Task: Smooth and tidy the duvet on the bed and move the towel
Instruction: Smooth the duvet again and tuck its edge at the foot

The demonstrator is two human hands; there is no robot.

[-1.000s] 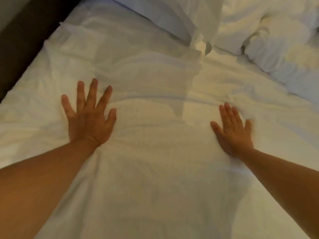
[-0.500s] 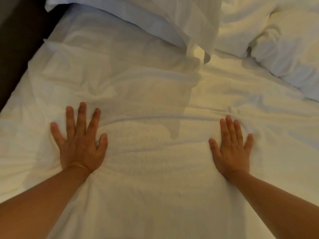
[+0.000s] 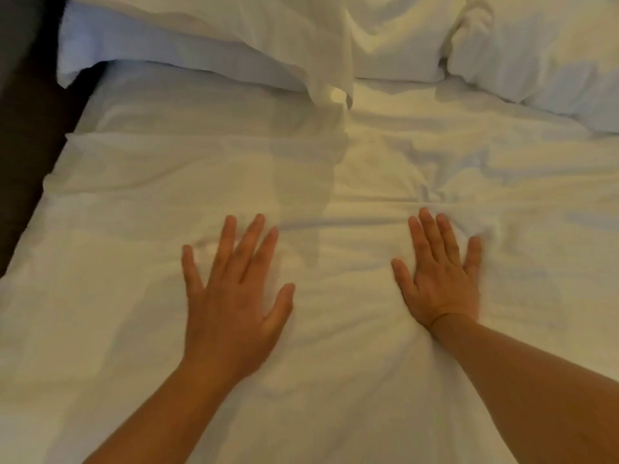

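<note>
My left hand [image 3: 231, 306] and right hand [image 3: 440, 283] press flat, fingers straight, on duvet [image 3: 335, 380]; creases remain beyond right fingertips, towel unseen, unmoved I'd judge

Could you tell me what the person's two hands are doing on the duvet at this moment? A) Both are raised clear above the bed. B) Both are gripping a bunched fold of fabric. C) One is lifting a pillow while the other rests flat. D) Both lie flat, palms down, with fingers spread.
D: the left hand and the right hand both lie palm down with straight, spread fingers on the white duvet, gripping nothing, short of the pillows.
</note>
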